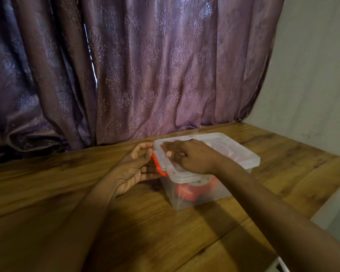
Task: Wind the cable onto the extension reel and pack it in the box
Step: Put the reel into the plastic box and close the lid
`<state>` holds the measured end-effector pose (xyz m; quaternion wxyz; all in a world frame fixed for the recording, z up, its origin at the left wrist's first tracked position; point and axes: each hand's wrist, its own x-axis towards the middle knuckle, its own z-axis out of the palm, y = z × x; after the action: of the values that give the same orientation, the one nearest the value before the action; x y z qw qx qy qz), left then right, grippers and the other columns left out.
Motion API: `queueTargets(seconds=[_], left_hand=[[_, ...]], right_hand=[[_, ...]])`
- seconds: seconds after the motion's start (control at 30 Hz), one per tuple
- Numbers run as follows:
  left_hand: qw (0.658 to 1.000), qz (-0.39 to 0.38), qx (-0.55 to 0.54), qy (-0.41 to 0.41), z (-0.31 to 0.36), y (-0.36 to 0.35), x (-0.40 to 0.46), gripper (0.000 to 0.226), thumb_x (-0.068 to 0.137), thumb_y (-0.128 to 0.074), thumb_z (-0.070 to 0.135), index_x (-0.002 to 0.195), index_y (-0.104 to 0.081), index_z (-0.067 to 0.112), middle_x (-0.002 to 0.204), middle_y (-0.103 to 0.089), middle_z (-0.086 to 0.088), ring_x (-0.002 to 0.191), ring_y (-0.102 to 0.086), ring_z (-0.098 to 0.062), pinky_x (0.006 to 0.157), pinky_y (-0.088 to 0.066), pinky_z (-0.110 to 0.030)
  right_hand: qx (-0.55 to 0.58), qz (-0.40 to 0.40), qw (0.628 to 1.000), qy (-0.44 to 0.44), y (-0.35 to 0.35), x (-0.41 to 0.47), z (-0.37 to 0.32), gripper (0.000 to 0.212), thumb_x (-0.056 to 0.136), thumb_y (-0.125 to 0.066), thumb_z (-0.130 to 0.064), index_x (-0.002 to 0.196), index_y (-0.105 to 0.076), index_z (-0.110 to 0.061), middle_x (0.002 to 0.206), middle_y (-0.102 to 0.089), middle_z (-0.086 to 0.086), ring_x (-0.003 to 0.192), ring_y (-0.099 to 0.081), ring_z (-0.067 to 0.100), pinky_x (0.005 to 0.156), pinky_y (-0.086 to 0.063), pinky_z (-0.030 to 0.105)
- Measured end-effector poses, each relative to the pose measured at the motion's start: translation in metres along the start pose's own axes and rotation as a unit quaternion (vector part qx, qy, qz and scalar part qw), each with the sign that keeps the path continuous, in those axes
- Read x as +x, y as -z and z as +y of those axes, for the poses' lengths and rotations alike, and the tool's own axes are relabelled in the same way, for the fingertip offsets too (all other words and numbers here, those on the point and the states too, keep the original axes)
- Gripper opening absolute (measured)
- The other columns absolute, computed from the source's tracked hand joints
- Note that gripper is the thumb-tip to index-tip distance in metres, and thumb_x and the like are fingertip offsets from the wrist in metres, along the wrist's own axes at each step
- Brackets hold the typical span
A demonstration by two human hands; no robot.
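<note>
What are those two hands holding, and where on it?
The left hand grips the clear box at its orange latch. The right hand presses flat on the lid.

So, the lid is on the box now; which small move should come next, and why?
Probably press the orange latch closed with the left hand while the right hand keeps the lid down. The reel already sits inside the clear box, and the left fingers are right at that latch, so only the clasp seems left.
</note>
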<state>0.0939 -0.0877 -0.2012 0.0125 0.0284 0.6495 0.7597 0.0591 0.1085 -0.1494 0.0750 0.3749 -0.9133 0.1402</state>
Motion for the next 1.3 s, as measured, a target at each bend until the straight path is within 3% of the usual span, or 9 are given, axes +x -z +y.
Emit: queueTargets(seconds=[0.1, 0.2, 0.37, 0.53, 0.73, 0.97, 1.07, 1.17, 1.3], left_hand=[[0.999, -0.019, -0.049, 0.004, -0.002, -0.003, -0.002, 0.019, 0.101, -0.046, 0.013, 0.117, -0.055, 0.009, 0.089, -0.071, -0.007, 0.065, -0.074, -0.014, 0.056, -0.060, -0.028], [0.996, -0.036, -0.083, -0.012, -0.002, -0.004, -0.003, 0.014, 0.100, -0.047, 0.017, 0.106, -0.058, 0.012, 0.075, -0.077, 0.000, 0.066, -0.075, -0.015, 0.054, -0.059, -0.027], [0.992, -0.037, -0.124, -0.014, -0.006, -0.006, -0.001, 0.035, 0.081, -0.060, 0.028, 0.110, -0.061, 0.008, 0.084, -0.076, -0.007, 0.069, -0.075, -0.018, 0.056, -0.061, -0.030], [0.989, -0.030, -0.146, -0.016, -0.010, -0.012, 0.004, 0.032, 0.082, -0.060, 0.029, 0.105, -0.063, 0.008, 0.079, -0.073, -0.009, 0.058, -0.072, -0.016, 0.051, -0.061, -0.029], [0.993, -0.016, -0.115, -0.016, -0.006, -0.017, 0.006, 0.017, 0.098, -0.050, 0.023, 0.098, -0.062, 0.010, 0.068, -0.073, -0.005, 0.053, -0.070, -0.013, 0.049, -0.060, -0.027], [0.995, -0.013, -0.100, -0.002, -0.001, -0.016, 0.004, 0.026, 0.080, -0.064, 0.029, 0.098, -0.064, 0.010, 0.071, -0.074, -0.008, 0.055, -0.071, -0.016, 0.050, -0.060, -0.029], [0.997, -0.001, -0.076, 0.015, 0.004, -0.015, 0.003, 0.024, 0.078, -0.067, 0.028, 0.095, -0.065, 0.011, 0.065, -0.070, -0.008, 0.050, -0.068, -0.015, 0.047, -0.059, -0.029], [0.998, 0.028, -0.035, 0.033, 0.011, -0.013, 0.006, 0.006, 0.092, -0.062, 0.021, 0.093, -0.065, 0.015, 0.054, -0.064, -0.003, 0.040, -0.062, -0.012, 0.041, -0.056, -0.027], [0.992, 0.107, 0.054, 0.034, 0.021, -0.012, 0.015, 0.017, 0.098, -0.056, 0.022, 0.083, -0.060, 0.018, 0.051, -0.055, 0.001, 0.033, -0.049, -0.006, 0.038, -0.052, -0.024]], right_hand=[[-0.009, -0.003, 1.000, 0.008, 0.000, 0.000, 0.000, 0.043, 0.099, -0.040, -0.038, 0.140, -0.046, -0.027, 0.145, -0.047, -0.002, 0.133, -0.042, 0.022, 0.108, -0.034, 0.042], [-0.017, -0.006, 1.000, 0.011, 0.000, 0.000, 0.000, 0.043, 0.099, -0.039, -0.038, 0.140, -0.045, -0.027, 0.145, -0.047, -0.002, 0.133, -0.042, 0.022, 0.108, -0.034, 0.043], [-0.024, -0.005, 1.000, 0.014, -0.001, 0.001, 0.000, 0.043, 0.099, -0.040, -0.037, 0.140, -0.045, -0.026, 0.144, -0.049, 0.000, 0.132, -0.043, 0.024, 0.107, -0.035, 0.043], [-0.025, 0.000, 1.000, 0.018, -0.001, 0.001, 0.000, 0.042, 0.099, -0.041, -0.036, 0.140, -0.046, -0.026, 0.142, -0.051, 0.001, 0.131, -0.045, 0.025, 0.106, -0.036, 0.043], [-0.018, 0.009, 1.000, 0.023, 0.000, -0.001, -0.001, 0.042, 0.100, -0.040, -0.034, 0.140, -0.046, -0.026, 0.146, -0.046, -0.002, 0.133, -0.042, 0.023, 0.107, -0.034, 0.037], [-0.022, 0.022, 0.999, 0.018, -0.002, 0.000, 0.000, 0.039, 0.099, -0.040, -0.036, 0.136, -0.051, -0.027, 0.139, -0.054, 0.002, 0.126, -0.048, 0.026, 0.103, -0.039, 0.040], [-0.009, 0.081, 0.997, 0.006, 0.000, -0.003, -0.001, 0.034, 0.098, -0.043, -0.032, 0.125, -0.061, -0.024, 0.124, -0.064, 0.007, 0.114, -0.056, 0.028, 0.094, -0.045, 0.042], [0.114, 0.200, 0.972, -0.054, 0.008, -0.013, 0.005, 0.030, 0.095, -0.047, -0.030, 0.117, -0.067, -0.024, 0.113, -0.070, 0.002, 0.106, -0.062, 0.022, 0.091, -0.047, 0.037], [0.108, 0.315, 0.927, -0.174, 0.031, -0.037, 0.043, 0.029, 0.088, -0.053, -0.024, 0.112, -0.069, -0.024, 0.108, -0.072, 0.007, 0.101, -0.064, 0.025, 0.087, -0.049, 0.032]])
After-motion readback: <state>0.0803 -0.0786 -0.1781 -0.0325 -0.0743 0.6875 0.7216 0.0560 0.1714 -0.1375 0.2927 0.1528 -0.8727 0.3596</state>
